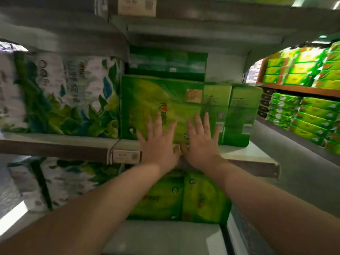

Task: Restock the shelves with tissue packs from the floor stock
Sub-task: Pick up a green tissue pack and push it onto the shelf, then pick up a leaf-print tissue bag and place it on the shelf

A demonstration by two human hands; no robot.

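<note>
Store shelf [244, 153]: hands [181, 144] flat against green tissue pack [158, 100], lettering unreadable.

Glossy plastic film is sheathing the green tissue pack [161, 105], gleaming above a smooth, matt shelf [244, 153].

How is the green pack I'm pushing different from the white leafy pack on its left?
The green pack is solid green and yellow; the white pack is white with leaf prints. Both hands, left and right, press flat on the green pack; nothing touches the white pack. The white pack looks wider. Both stand on the same shelf.
</note>
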